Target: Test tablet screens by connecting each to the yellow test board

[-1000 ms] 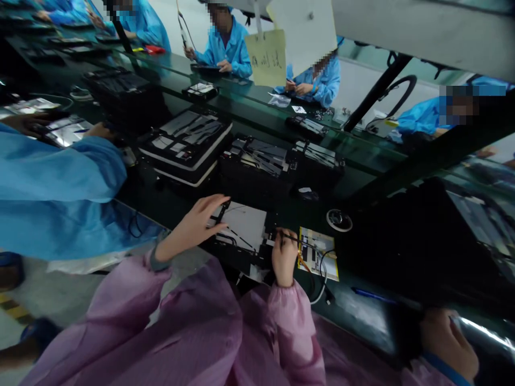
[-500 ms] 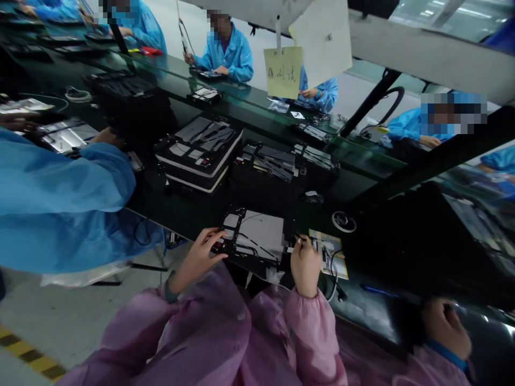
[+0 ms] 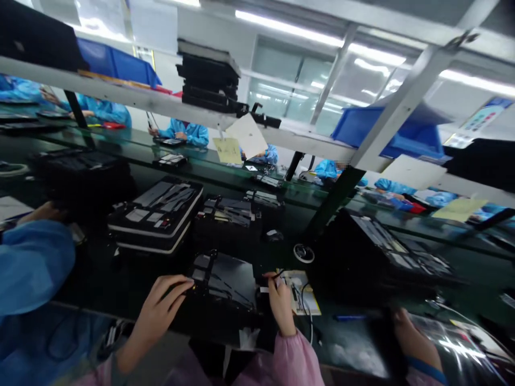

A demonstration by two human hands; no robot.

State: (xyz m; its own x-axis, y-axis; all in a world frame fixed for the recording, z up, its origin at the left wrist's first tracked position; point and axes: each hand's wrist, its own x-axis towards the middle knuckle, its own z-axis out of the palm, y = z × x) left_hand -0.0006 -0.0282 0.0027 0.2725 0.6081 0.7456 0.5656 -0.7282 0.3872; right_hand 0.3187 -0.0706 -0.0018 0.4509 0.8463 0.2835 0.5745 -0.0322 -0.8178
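Observation:
A flat black device panel [image 3: 225, 279] with cables across its back lies on the dark green bench in front of me. My left hand [image 3: 159, 308] rests on its left edge, fingers curled over the frame. My right hand [image 3: 278, 300] is at the panel's right edge, closed in a pinch on a thin dark tool [image 3: 277, 275] whose tip points toward the panel. Beside that hand lies a yellowish card [image 3: 306, 289] with a black cable on it.
Stacked black trays [image 3: 156, 214] of parts stand behind the panel, a tape roll [image 3: 303, 253] and a large black stack [image 3: 378, 262] to the right. A blue-sleeved person [image 3: 32, 268] works at my left, another person's hand [image 3: 410, 335] at lower right. A blue pen [image 3: 350, 317] lies nearby.
The camera has tilted up, so the overhead shelf and ceiling lights now show. My hands stay on the panel; the left hand has slid along its left edge.

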